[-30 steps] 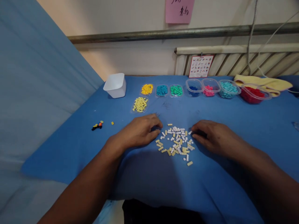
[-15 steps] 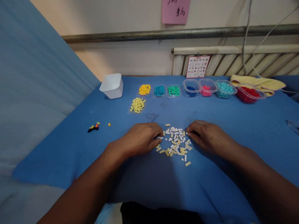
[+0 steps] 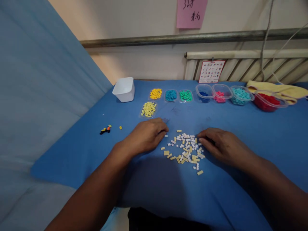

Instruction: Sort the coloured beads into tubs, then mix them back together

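Observation:
Small white and pale yellow toy bricks (image 3: 187,150) lie scattered in a loose pile on the blue cloth. At the pile's left side, my left hand (image 3: 150,134) rests with its fingers curled in. One white brick (image 3: 166,136) shows at its thumb tip, apart from the main pile; the inner fingers are hidden. On the opposite side, my right hand (image 3: 220,144) lies palm down, thumb and index finger slightly apart at the pile's edge. A pale yellow brick (image 3: 196,140) sits just beside these fingertips.
Behind the pile, clear tubs hold bricks: light yellow (image 3: 148,109), orange-yellow (image 3: 156,94), teal (image 3: 171,95), green (image 3: 186,95), turquoise (image 3: 241,95) and red (image 3: 270,101). A white box (image 3: 124,89) stands back left. Black and coloured pieces (image 3: 105,130) lie at left.
My left hand has moved away from the pile, leftward and farther back, and bricks near it are uncovered. My right hand's fingertips have shifted slightly along the pile's edge. The camera view has turned left.

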